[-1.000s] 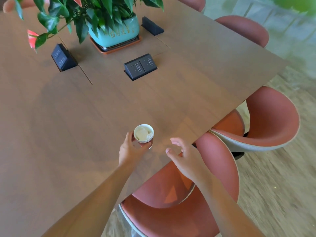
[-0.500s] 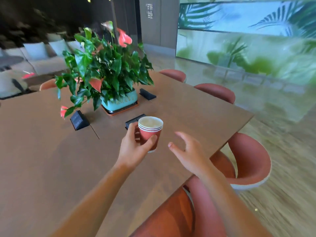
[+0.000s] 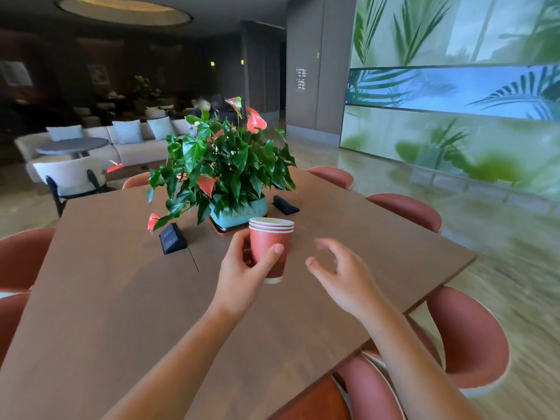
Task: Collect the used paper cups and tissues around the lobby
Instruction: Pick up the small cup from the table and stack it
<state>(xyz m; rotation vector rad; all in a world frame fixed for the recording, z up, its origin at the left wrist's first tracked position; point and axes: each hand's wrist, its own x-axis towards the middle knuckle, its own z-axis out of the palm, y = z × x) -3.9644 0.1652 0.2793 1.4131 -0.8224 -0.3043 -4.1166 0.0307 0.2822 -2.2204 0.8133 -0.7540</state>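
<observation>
My left hand grips a stack of red paper cups with white rims, held upright above the brown table. Thumb and fingers wrap round the lower half of the stack. What lies inside the top cup is hidden from this angle. My right hand hovers just to the right of the cups, fingers loosely spread and curved, holding nothing and not touching the stack.
A potted plant in a teal pot stands mid-table, flanked by black socket boxes. Red chairs ring the table on the right and left. A sofa and round table sit far left. Tiled floor runs along the glass wall on the right.
The cups have been lifted off the table in my left hand and raised. My view has swung up from the tabletop to the lobby. My right hand stays open beside the cups.
</observation>
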